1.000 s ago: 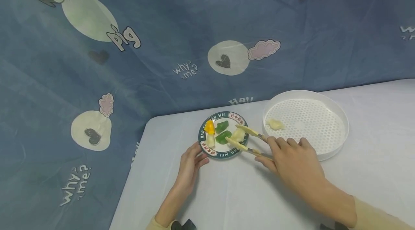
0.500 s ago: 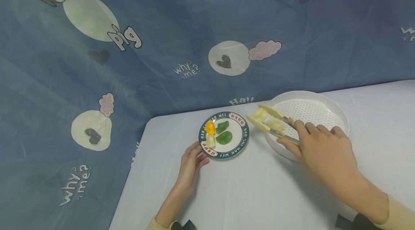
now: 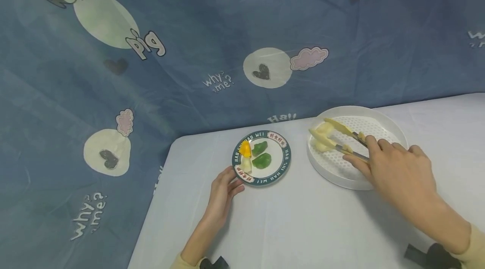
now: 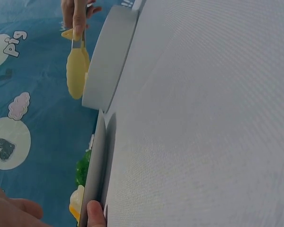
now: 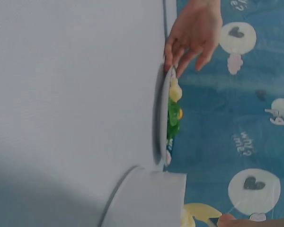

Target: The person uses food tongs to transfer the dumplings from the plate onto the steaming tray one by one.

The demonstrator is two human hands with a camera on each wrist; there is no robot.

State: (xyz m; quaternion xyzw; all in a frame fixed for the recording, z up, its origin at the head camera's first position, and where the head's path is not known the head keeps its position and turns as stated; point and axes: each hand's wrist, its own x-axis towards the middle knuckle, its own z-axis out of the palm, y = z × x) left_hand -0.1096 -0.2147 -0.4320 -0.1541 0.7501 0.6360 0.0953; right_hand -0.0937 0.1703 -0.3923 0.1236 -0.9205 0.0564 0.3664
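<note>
My right hand grips yellow-tipped food tongs over the left part of a round white perforated tray. A pale yellow dumpling lies at the tongs' spread tips, right beside another pale dumpling in the tray. My left hand touches the lower left rim of a small green-edged plate, its fingertips right at the edge. On that plate are two green dumplings, an orange one and a pale one.
A white cloth covers the table. Behind it hangs a blue printed curtain. The tray's raised wall stands close to the plate's right side in the left wrist view.
My right hand has carried a pale dumpling in the tongs from the plate rightward to the tray, and the tongs' tips have spread a little. My left hand stays at the plate.
</note>
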